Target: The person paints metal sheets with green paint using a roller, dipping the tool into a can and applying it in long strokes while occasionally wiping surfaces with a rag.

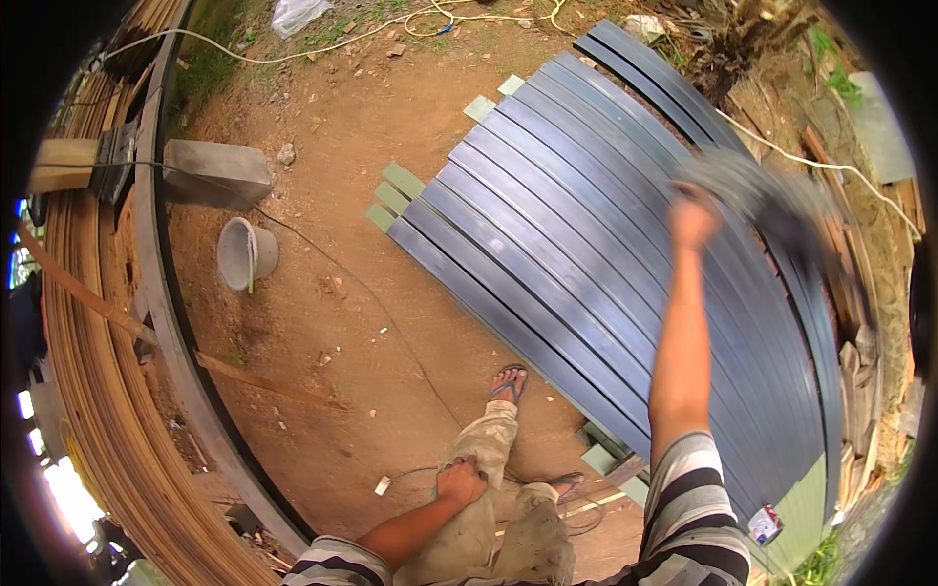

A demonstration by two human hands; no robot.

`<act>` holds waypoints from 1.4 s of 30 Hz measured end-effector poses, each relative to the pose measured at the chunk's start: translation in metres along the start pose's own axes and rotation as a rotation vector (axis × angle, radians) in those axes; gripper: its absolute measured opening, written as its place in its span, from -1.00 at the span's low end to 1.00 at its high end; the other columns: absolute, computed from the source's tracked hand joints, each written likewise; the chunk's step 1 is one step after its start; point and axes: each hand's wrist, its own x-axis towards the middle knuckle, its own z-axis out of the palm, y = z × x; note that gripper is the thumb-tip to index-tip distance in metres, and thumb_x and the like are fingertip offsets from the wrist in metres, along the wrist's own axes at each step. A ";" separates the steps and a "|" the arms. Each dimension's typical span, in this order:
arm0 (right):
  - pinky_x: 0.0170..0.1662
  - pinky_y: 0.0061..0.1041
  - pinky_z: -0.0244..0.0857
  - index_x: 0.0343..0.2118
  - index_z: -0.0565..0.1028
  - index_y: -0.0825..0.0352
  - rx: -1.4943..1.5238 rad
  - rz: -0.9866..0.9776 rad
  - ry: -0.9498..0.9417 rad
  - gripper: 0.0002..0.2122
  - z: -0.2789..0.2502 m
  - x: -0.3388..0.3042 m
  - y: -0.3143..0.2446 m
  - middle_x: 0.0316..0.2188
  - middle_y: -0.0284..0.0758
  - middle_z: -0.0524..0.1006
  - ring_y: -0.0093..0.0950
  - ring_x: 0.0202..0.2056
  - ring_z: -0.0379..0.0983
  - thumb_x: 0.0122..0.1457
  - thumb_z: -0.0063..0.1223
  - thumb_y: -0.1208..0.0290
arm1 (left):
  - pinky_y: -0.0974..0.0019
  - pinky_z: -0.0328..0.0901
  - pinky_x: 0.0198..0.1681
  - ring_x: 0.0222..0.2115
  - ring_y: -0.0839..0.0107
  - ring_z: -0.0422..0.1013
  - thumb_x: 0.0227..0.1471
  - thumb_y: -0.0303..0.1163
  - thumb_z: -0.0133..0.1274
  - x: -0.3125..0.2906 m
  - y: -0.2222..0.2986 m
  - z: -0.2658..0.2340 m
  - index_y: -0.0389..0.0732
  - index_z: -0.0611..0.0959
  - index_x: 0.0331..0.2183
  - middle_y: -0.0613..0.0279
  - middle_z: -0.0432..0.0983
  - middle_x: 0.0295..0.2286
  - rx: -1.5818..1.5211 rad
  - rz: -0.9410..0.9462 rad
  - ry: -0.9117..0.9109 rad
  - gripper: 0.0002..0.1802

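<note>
Gripping blurred dark cloth [772, 200], right hand [693, 220]

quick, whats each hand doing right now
Left hand: closed in a fist, resting on the left knee.
Right hand: raised over the dark planks, gripping a blurred dark tool.

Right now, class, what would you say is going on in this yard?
A person in a striped shirt stands on bare earth beside a row of dark blue painted planks laid side by side. Their right hand is stretched out over the planks, gripping a blurred dark tool, possibly a brush or roller. Their left hand rests closed on their left knee, near a thin cable on the ground. A grey bucket and a concrete block sit further off on the dirt.
</note>
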 end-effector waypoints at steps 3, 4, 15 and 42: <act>-0.23 -0.25 0.39 -0.40 0.63 0.31 0.236 -0.361 -1.085 -0.76 0.191 -0.123 -0.133 -0.39 -0.13 0.61 -0.21 -0.32 0.53 -0.10 0.03 0.34 | 0.08 0.31 0.00 -0.09 0.00 0.42 0.00 -0.09 -0.08 0.022 0.021 -0.020 -0.14 0.46 0.00 -0.07 0.43 -0.06 0.110 0.082 -0.048 -0.46; -0.24 -0.27 0.40 -0.40 0.64 0.30 0.420 -0.455 -1.213 -0.77 0.200 -0.192 -0.214 -0.38 -0.16 0.61 -0.24 -0.31 0.53 -0.12 0.02 0.39 | 0.09 0.31 0.00 -0.08 -0.01 0.41 0.00 -0.08 -0.08 0.019 0.016 -0.016 -0.13 0.46 0.01 -0.07 0.43 -0.05 0.096 0.028 -0.062 -0.45; -0.19 -0.39 0.41 -0.43 0.62 0.37 1.438 -0.432 -0.338 -0.68 -0.073 -0.235 -0.348 -0.34 -0.17 0.61 -0.27 -0.29 0.55 -0.25 -0.15 0.73 | 0.09 0.30 0.01 -0.04 0.07 0.41 0.04 -0.10 -0.04 -0.001 0.039 0.003 -0.17 0.47 0.03 -0.01 0.48 -0.07 0.260 0.070 -0.025 -0.45; -0.16 -0.42 0.40 -0.28 0.61 0.45 0.190 1.936 1.297 -0.74 -0.325 -1.113 -0.066 -0.36 -0.05 0.62 -0.30 -0.26 0.58 -0.06 -0.02 0.66 | 0.04 0.30 -0.01 -0.07 -0.02 0.42 -0.02 -0.05 0.04 -0.128 0.145 0.209 -0.12 0.56 -0.08 -0.01 0.50 -0.10 0.980 0.706 0.095 -0.51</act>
